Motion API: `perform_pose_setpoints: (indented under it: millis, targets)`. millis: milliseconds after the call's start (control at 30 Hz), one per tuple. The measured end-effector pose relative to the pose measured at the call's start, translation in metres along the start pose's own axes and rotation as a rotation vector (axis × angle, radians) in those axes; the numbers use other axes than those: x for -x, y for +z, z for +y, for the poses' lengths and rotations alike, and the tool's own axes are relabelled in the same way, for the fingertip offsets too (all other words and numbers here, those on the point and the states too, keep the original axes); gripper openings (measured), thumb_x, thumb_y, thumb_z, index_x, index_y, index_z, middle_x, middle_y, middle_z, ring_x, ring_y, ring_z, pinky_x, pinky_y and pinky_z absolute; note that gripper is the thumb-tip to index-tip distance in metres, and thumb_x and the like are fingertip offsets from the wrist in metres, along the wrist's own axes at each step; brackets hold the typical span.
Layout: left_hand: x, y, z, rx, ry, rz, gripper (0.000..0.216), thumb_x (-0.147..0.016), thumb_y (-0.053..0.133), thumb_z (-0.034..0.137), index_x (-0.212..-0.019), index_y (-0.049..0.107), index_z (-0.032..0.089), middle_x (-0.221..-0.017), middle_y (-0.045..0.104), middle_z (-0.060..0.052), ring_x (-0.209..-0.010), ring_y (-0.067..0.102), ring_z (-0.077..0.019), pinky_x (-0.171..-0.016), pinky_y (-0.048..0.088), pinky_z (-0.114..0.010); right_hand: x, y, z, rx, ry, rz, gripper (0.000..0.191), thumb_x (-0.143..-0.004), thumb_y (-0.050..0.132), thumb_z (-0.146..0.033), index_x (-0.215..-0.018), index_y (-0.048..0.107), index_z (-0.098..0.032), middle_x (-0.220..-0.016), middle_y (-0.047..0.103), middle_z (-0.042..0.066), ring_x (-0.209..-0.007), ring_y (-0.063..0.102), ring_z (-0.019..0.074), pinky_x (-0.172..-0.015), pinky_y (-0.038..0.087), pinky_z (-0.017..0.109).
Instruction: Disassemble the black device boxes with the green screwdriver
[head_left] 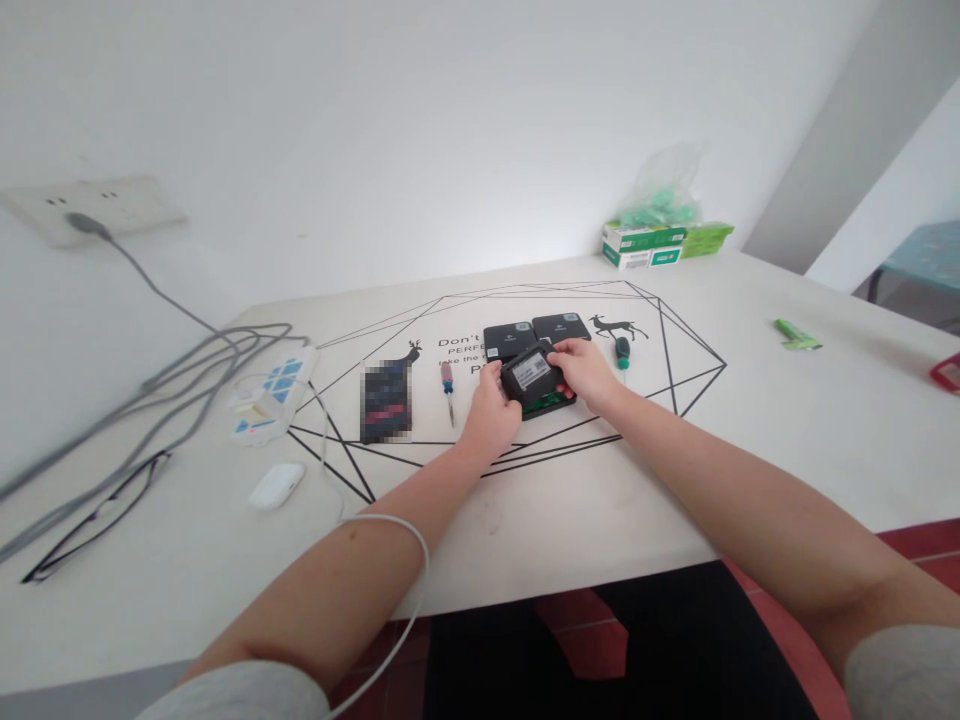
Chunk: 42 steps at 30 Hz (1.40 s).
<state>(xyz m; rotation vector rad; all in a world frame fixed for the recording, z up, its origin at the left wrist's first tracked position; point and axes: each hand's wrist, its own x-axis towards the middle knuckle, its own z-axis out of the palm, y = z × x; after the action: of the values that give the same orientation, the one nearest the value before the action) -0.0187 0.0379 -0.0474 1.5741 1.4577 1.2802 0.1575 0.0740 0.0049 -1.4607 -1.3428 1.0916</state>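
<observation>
Both my hands hold a black cover with a white label (534,372), tilted over an open black case (559,407) in which a green circuit board shows. My left hand (495,408) grips the cover's left edge, fingers closed. On the far right corner, my right hand (583,372) pinches it. Just behind lie two flat black boxes, the left box (504,335) and the right box (561,325). A screwdriver with a clear red and blue handle (448,380) lies left of my left hand. Right of my right hand is a green and black screwdriver (622,353).
A blurred-out phone-shaped thing (386,402), a white earbud case (277,486), glasses (97,515) and a power strip (276,393) with grey cables lie left. Green-white boxes (643,240) stand back right; a green wrapper (797,335) lies right. A white cable crosses my left forearm.
</observation>
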Motion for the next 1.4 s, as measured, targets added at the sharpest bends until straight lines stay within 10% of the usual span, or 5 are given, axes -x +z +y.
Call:
perform_pose_setpoints:
  millis: [267, 433, 1133, 1400]
  targets:
    - [0.001, 0.001, -0.008, -0.017, 0.050, -0.006, 0.078, -0.065, 0.064, 0.000, -0.138, 0.049, 0.021, -0.142, 0.061, -0.017, -0.137, 0.057, -0.0337, -0.118, 0.043, -0.056, 0.004, -0.006, -0.004, 0.591, -0.266, 0.079, 0.018, -0.091, 0.057, -0.025, -0.092, 0.073, -0.018, -0.094, 0.078, 0.013, -0.092, 0.072, 0.0275, -0.083, 0.052, 0.034]
    - [-0.002, 0.001, -0.003, 0.045, -0.004, 0.009, 0.073, -0.067, 0.060, -0.004, -0.135, 0.050, 0.020, -0.144, 0.060, -0.019, -0.130, 0.063, -0.0313, -0.115, 0.048, -0.055, 0.005, -0.009, -0.006, 0.827, -0.198, 0.017, 0.034, -0.098, 0.052, -0.038, -0.087, 0.076, -0.017, -0.097, 0.079, 0.018, -0.097, 0.073, 0.0312, -0.081, 0.052, 0.036]
    - [0.000, -0.003, 0.003, -0.189, -0.010, 0.056, 0.049, -0.079, 0.068, 0.009, -0.125, 0.057, 0.022, -0.120, 0.071, -0.014, -0.113, 0.068, -0.0318, -0.111, 0.047, -0.057, 0.002, -0.008, 0.002, 0.917, -0.128, -0.060, 0.044, -0.101, 0.050, -0.050, -0.095, 0.074, -0.014, -0.106, 0.077, 0.024, -0.102, 0.073, 0.0342, -0.083, 0.053, 0.038]
    - [-0.003, -0.001, 0.002, -0.072, -0.012, 0.065, 0.046, -0.082, 0.069, 0.009, -0.126, 0.056, 0.018, -0.122, 0.068, -0.014, -0.104, 0.070, -0.0259, -0.103, 0.055, -0.049, -0.003, -0.004, 0.008, 0.592, -0.091, -0.037, 0.029, -0.097, 0.062, -0.038, -0.111, 0.063, -0.013, -0.118, 0.072, 0.022, -0.111, 0.068, 0.0331, -0.095, 0.050, 0.039]
